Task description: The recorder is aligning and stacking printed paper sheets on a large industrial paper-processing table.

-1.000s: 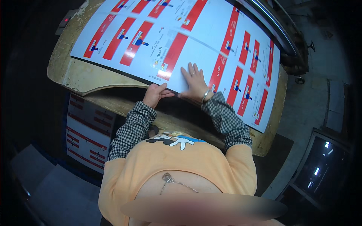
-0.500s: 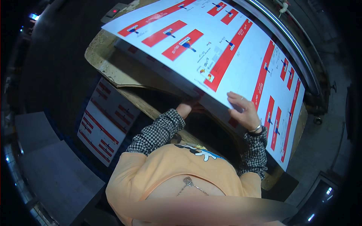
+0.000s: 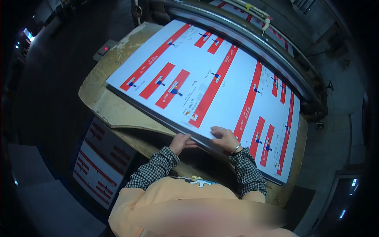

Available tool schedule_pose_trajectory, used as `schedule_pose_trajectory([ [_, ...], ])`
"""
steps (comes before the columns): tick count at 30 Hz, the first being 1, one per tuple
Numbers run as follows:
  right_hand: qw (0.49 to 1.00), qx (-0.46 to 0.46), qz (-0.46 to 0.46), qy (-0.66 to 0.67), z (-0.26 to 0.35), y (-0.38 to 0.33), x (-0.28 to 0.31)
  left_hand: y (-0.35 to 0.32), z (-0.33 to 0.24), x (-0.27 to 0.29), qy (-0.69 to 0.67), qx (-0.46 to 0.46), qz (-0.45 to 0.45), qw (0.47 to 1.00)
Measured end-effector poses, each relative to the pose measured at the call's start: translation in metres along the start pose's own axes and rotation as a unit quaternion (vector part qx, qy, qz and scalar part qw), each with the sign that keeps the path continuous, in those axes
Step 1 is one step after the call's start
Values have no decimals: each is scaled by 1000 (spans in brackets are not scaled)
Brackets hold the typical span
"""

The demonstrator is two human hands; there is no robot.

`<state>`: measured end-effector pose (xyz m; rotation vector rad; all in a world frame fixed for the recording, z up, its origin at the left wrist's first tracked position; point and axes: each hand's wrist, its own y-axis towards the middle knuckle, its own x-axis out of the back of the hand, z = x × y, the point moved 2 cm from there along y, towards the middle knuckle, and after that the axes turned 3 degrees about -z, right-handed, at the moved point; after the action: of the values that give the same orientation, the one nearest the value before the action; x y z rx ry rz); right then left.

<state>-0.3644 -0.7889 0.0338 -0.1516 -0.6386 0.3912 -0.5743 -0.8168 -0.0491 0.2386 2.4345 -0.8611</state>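
A large white printed sheet [image 3: 221, 94] with red bands and small blue figures lies flat on a stack on a worn wooden board. My right hand [image 3: 226, 140] rests on top by the sheet's near edge, thumb and fingers apart. To its left, my left hand [image 3: 181, 143] is at the stack's near edge, fingers stretched out to the right along it. The undersides of the left fingers are hidden. Both wrists wear black-and-white checked cuffs.
Beyond the sheet runs a machine with a long metal roller [image 3: 252, 37]. The wooden board [image 3: 98, 94] has a curved front cutout. A small box with a red light [image 3: 105, 48] sits at its left edge. More printed sheets [image 3: 98, 170] are lower left, beside grey panels [image 3: 35, 170].
The sheet's raised near edge has come down flat onto the stack. My left hand has come out from beneath it to the edge. The view has shifted, showing more of the machine.
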Motion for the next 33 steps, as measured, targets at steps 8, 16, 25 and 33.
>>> schedule_pose_trajectory([
  [8, 972, 64, -144, -173, -30, 49, 8, 4, -19, -28, -24, -12, 18, 999],
  [16, 951, 57, 68, -298, 12, -4, -21, -10, -5, 5, 9, -5, 124, 992],
  [25, 993, 114, -24, -29, 58, -29, 38, -17, -9, -18, -10, -4, -57, 998],
  [33, 999, 40, 31, 3, 11, -27, -5, 4, 11, 19, 180, 41, -94, 978],
])
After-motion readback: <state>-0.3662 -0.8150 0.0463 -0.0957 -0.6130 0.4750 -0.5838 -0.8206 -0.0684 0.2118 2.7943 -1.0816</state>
